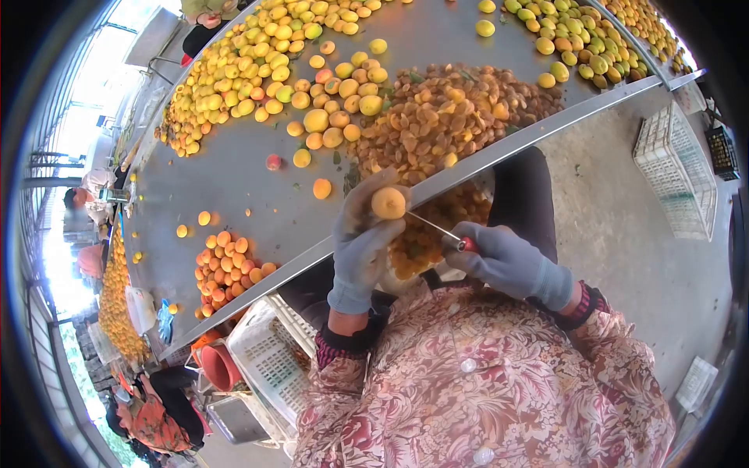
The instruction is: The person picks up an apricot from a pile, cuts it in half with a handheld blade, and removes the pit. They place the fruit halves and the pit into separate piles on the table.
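Apricot [388,203] pinched in left hand [363,243] by near edge of table [234,173]; red-handled tool [468,245] gripped in right hand [509,263], tip at apricot, contact unclear; tool apparently being applied, steady hold needed next

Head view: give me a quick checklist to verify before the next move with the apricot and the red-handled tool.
1. Apricot held by the left hand: ok, thumb and fingers around it.
2. Red-handled tool in the right hand, with a closed grip: ok.
3. Metal shaft pointing at the apricot: ok.
4. Shaft tip inside the fruit: cannot tell; it ends at the apricot's edge.
5. Gloves on both hands: ok.
6. Gloves clean: not ok; the left one looks brownish at the fingers.
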The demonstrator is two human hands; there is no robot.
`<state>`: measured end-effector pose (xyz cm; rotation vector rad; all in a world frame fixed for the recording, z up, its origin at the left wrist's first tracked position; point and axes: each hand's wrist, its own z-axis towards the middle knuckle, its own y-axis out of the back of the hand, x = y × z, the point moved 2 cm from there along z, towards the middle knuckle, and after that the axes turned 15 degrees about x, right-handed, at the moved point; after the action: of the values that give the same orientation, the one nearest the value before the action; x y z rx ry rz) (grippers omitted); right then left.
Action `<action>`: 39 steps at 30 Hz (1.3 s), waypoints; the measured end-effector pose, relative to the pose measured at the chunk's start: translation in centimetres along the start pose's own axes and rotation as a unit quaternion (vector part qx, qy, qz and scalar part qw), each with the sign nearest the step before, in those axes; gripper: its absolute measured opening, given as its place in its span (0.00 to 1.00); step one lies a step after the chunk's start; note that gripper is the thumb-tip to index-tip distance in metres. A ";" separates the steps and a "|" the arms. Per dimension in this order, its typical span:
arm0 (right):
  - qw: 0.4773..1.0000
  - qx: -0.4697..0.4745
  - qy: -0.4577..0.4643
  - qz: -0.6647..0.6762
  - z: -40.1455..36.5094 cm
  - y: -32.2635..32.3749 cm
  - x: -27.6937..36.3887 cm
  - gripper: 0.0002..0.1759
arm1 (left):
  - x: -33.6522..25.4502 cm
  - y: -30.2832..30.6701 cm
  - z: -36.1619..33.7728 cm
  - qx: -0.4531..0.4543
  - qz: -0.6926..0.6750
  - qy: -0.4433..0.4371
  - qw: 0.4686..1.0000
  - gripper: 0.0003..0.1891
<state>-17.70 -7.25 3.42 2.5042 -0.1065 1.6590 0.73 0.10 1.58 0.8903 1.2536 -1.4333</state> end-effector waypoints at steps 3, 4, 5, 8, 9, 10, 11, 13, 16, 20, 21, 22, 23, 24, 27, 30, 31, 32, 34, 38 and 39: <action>0.998 -0.002 -0.029 -0.059 -0.2 0.2 0.4 0.21 | 0.5 0.9 -0.2 0.011 -0.047 0.015 0.999 0.29; 0.998 -0.002 -0.031 -0.058 -0.3 0.3 0.4 0.21 | 0.6 1.0 -0.3 0.018 -0.019 0.027 0.999 0.28; 0.997 0.004 -0.037 -0.069 -0.4 0.4 0.4 0.21 | 0.7 1.2 -0.3 0.025 0.008 0.039 0.999 0.28; 0.996 0.022 -0.073 -0.045 -0.4 0.3 1.1 0.21 | 1.3 1.8 -0.4 0.079 -0.038 0.043 0.995 0.26; 0.994 0.036 -0.099 -0.011 -0.1 0.1 1.4 0.20 | 1.6 1.5 -0.5 0.080 -0.038 0.043 0.995 0.26; 0.995 0.034 -0.098 -0.012 0.3 -0.1 1.3 0.20 | 2.1 1.0 -0.5 0.066 -0.131 0.032 0.989 0.24; 0.996 0.016 -0.084 0.001 0.8 -0.5 0.9 0.19 | 2.6 0.4 -0.5 0.052 -0.223 0.022 0.973 0.23; 0.997 -0.003 -0.070 0.017 1.5 -1.0 0.4 0.18 | 3.2 -0.5 -0.3 0.049 -0.266 0.012 0.963 0.22; 0.999 -0.050 -0.013 -0.009 2.2 -1.1 0.6 0.18 | 4.0 -1.0 -0.2 0.039 -0.313 0.002 0.949 0.24; 0.992 -0.088 -0.076 -0.052 3.5 -1.3 -0.5 0.20 | 4.3 -2.3 0.0 0.024 -0.336 -0.012 0.942 0.27; 0.990 -0.104 -0.073 -0.069 3.9 -1.6 -1.2 0.21 | 4.6 -2.3 0.0 0.023 -0.336 -0.010 0.942 0.27; 0.990 -0.103 -0.073 -0.068 4.3 -1.8 -1.8 0.21 | 5.1 -2.0 0.2 -0.002 -0.373 0.012 0.928 0.25; 0.990 -0.106 -0.069 -0.060 4.7 -1.9 -2.3 0.21 | 5.6 -1.8 0.2 -0.027 -0.409 0.033 0.911 0.22; 0.990 -0.111 -0.064 -0.052 5.0 -1.8 -2.7 0.21 | 5.7 -1.5 0.3 -0.025 -0.408 0.033 0.912 0.22; 0.993 -0.106 -0.051 -0.002 5.5 -2.0 -3.4 0.20 | 5.8 -0.6 0.2 -0.045 -0.462 0.071 0.883 0.22; 0.994 -0.065 -0.077 0.042 5.0 -1.3 -3.1 0.21 | 4.9 -0.8 0.2 0.020 -0.425 0.075 0.902 0.21; 0.994 -0.067 -0.077 0.043 4.6 -1.0 -2.7 0.21 | 4.5 -1.0 0.4 0.002 -0.333 0.083 0.939 0.21; 0.995 -0.063 -0.080 0.023 4.2 -0.9 -2.2 0.21 | 4.2 -1.0 0.4 -0.017 -0.238 0.090 0.967 0.21; 0.995 -0.058 -0.082 0.003 4.2 -0.9 -2.0 0.22 | 4.5 -0.6 0.4 -0.024 -0.230 0.090 0.969 0.21; 0.993 -0.094 -0.070 -0.022 4.5 -1.9 -2.9 0.23 | 6.0 -1.5 0.5 -0.001 -0.423 0.053 0.905 0.23; 0.990 -0.114 -0.072 -0.046 4.5 -2.0 -2.9 0.23 | 5.8 -1.7 0.7 0.000 -0.423 0.053 0.905 0.23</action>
<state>-14.48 -5.99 -1.13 2.4149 -0.1821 1.3467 -2.19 -1.89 -3.40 0.4118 1.8441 -2.0604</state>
